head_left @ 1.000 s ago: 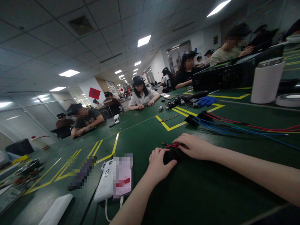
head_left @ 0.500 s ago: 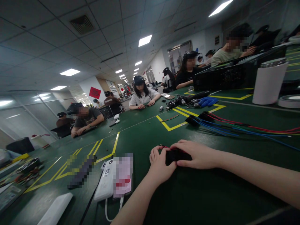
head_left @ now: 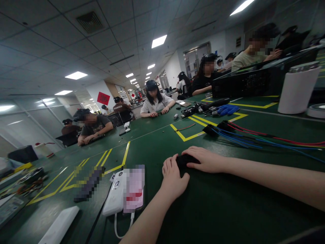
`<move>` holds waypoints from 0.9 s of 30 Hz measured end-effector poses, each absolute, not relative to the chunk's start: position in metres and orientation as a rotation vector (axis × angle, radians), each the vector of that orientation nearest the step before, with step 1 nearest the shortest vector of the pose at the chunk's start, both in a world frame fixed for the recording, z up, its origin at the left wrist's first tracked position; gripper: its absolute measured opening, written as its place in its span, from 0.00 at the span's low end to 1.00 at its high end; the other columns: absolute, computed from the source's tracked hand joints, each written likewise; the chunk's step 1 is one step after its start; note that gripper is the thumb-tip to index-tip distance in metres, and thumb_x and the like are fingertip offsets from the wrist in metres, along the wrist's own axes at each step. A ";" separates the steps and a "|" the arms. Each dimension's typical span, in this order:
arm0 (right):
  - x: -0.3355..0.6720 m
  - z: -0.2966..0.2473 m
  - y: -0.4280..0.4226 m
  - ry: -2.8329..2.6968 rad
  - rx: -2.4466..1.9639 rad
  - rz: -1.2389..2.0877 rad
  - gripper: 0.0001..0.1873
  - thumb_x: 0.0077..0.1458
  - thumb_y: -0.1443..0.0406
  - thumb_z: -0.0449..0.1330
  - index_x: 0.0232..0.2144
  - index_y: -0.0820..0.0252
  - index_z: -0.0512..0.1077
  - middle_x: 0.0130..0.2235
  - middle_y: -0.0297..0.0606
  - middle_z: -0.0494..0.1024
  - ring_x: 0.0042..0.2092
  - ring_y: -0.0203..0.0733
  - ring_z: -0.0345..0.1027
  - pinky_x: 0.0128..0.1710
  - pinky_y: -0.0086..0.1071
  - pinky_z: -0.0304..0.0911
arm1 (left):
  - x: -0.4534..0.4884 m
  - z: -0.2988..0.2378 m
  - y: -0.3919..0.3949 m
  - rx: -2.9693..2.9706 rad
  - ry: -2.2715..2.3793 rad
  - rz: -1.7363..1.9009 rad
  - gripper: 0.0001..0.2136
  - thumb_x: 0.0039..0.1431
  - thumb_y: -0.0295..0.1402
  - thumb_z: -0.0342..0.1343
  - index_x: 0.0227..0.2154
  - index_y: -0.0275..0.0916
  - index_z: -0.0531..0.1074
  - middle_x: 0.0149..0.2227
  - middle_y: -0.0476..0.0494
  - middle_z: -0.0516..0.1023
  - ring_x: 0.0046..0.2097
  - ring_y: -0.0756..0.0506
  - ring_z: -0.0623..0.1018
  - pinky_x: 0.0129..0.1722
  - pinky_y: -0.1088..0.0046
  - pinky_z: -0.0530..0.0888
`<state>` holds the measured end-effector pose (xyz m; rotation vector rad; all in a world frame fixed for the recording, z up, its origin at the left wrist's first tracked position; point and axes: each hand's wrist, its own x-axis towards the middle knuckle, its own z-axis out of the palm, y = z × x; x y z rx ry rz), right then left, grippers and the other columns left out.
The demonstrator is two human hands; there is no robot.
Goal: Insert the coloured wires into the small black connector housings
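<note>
Marking "12", dark on white: carried by a white device (head_left: 111, 201) on the green worktop (head_left: 215, 213). Lettering "PUMPKIN": back of a brown shirt (head_left: 122, 108), background. Beside the white device: one pixelated pink item (head_left: 134, 200). Beyond the hands: one short wire (head_left: 186, 127); blue and red wires (head_left: 243, 138) with black ends; blue-handled tools (head_left: 225, 110); one pale bottle (head_left: 297, 91). One black item (head_left: 184, 160): on the worktop between both hands, long axis roughly left to right, front end indeterminable. Right hand (head_left: 203, 160): fingers closed about its right part, partly hiding it. Left hand (head_left: 175, 176): fingers bent at its left end, thumb spread away; grip could not be told.
</note>
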<state>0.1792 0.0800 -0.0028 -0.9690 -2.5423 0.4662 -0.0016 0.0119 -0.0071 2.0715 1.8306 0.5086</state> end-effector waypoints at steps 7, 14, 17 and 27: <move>0.172 0.004 0.087 -2.542 -1.014 0.443 0.24 0.52 0.53 0.55 0.47 0.61 0.67 0.51 0.49 0.68 0.52 0.50 0.60 0.51 0.44 0.57 | -0.004 -0.013 0.018 1.993 1.939 0.653 0.36 0.49 0.34 0.51 0.61 0.39 0.44 0.59 0.38 0.52 0.62 0.40 0.50 0.61 0.63 0.48; 0.181 0.008 0.060 -2.556 -1.076 0.517 0.25 0.52 0.53 0.55 0.48 0.60 0.68 0.49 0.47 0.70 0.49 0.50 0.63 0.49 0.44 0.59 | 0.000 -0.014 0.016 2.037 1.925 0.671 0.37 0.47 0.37 0.53 0.60 0.39 0.45 0.57 0.37 0.53 0.61 0.40 0.52 0.60 0.64 0.48; 0.181 0.009 0.062 -2.558 -1.093 0.511 0.22 0.52 0.54 0.56 0.47 0.59 0.68 0.47 0.46 0.72 0.48 0.50 0.64 0.48 0.44 0.60 | 0.001 -0.012 0.013 2.014 1.920 0.660 0.37 0.47 0.37 0.52 0.60 0.40 0.44 0.58 0.38 0.52 0.62 0.40 0.51 0.60 0.64 0.48; 0.156 -0.004 0.151 -2.556 -1.117 0.386 0.22 0.53 0.60 0.55 0.50 0.62 0.66 0.47 0.47 0.73 0.48 0.49 0.65 0.47 0.41 0.60 | 0.001 -0.008 0.015 1.943 1.940 0.571 0.37 0.49 0.38 0.52 0.61 0.42 0.43 0.61 0.39 0.48 0.63 0.38 0.47 0.60 0.60 0.47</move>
